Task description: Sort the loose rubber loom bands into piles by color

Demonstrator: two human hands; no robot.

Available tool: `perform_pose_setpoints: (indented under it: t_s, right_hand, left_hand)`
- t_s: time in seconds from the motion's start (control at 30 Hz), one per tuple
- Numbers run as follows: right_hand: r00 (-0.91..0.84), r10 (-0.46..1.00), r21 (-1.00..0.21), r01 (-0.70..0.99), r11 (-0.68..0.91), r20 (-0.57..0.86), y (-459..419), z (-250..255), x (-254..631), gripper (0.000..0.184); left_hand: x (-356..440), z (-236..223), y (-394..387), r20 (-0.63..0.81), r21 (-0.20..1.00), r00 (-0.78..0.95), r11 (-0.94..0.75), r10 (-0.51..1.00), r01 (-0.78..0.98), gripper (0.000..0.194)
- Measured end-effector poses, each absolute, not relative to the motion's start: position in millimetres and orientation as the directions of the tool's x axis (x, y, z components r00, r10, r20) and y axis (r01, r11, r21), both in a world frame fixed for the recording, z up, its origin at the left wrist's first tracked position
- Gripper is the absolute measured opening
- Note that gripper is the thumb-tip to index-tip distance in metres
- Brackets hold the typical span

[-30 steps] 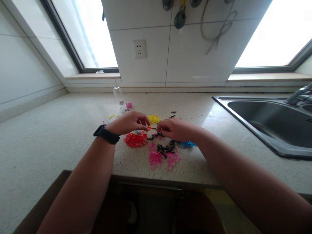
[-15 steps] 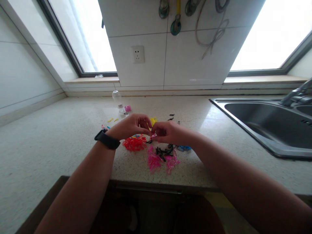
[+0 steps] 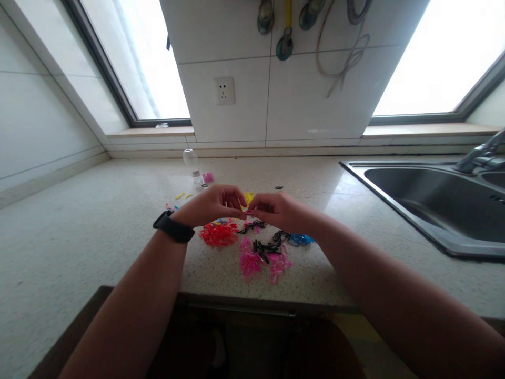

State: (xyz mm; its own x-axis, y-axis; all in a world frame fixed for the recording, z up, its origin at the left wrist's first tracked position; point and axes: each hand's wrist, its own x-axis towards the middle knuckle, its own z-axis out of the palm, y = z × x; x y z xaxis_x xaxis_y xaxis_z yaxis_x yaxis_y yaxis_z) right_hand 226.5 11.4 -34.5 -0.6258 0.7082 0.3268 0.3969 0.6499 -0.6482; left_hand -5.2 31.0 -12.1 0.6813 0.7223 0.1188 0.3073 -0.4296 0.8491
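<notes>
My left hand (image 3: 223, 202), with a black band on its wrist, is closed in a pinch. Its fingertips meet those of my right hand (image 3: 272, 209), also pinched, over the middle of the piles. A thin pink rubber band (image 3: 248, 212) shows between them, mostly hidden by the fingers. Below the left hand lies a heap of red rubber bands (image 3: 219, 233). Black rubber bands (image 3: 270, 246) lie among pink rubber bands (image 3: 250, 261) nearer the counter edge. Blue rubber bands (image 3: 301, 239) sit under my right wrist, and yellow rubber bands (image 3: 249, 198) show behind the hands.
A clear upturned bottle (image 3: 192, 166) stands at the back left beside a small pink item (image 3: 208, 177). To the right, a steel sink (image 3: 394, 216) is set into the speckled counter (image 3: 118, 210). A wall socket (image 3: 224, 90) is above.
My right hand has tilted up slightly and its fingers have straightened, uncovering black and pink bands below. Black pieces behind it are now mostly hidden. The left hand stays almost still.
</notes>
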Motion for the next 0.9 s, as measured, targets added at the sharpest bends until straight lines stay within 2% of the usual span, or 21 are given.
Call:
perform_pose_setpoints:
  t_s: [0.13,0.23,0.43,0.53,0.67,0.9]
  right_hand:
    - [-0.594,0.727,-0.667,0.39,0.634,0.344,13.1,-35.4,227.5,0.024]
    - [-0.565,0.746,-0.684,0.388,0.617,0.353,13.3,-34.0,227.9,0.024]
    - [-0.547,0.769,-0.746,0.348,0.568,0.33,13.8,-31.1,227.0,0.024]
    - [-0.558,0.763,-0.789,0.283,0.545,0.327,15.1,-32.3,227.2,0.024]
    - [-0.574,0.75,-0.814,0.232,0.533,0.328,16.8,-34.6,228.4,0.022]
    - [-0.589,0.745,-0.833,0.206,0.513,0.313,15.4,-35.3,226.8,0.023]
  left_hand:
    - [-5.7,-12.2,31.6,0.119,0.846,0.689,-0.436,0.715,0.306,0.031]
    - [-6.7,-14.4,34.2,0.133,0.802,0.697,-0.49,0.705,0.343,0.033]
    - [-8.5,-26.6,46.5,0.083,0.531,0.71,-0.634,0.699,0.562,0.029]
    - [-8.1,-30.9,51.0,0.078,0.422,0.753,-0.706,0.653,0.569,0.023]
    - [-7.1,-32.4,52.3,0.063,0.393,0.785,-0.738,0.616,0.548,0.024]
    - [-4.7,-32.1,51.0,0.048,0.433,0.793,-0.728,0.607,0.532,0.02]
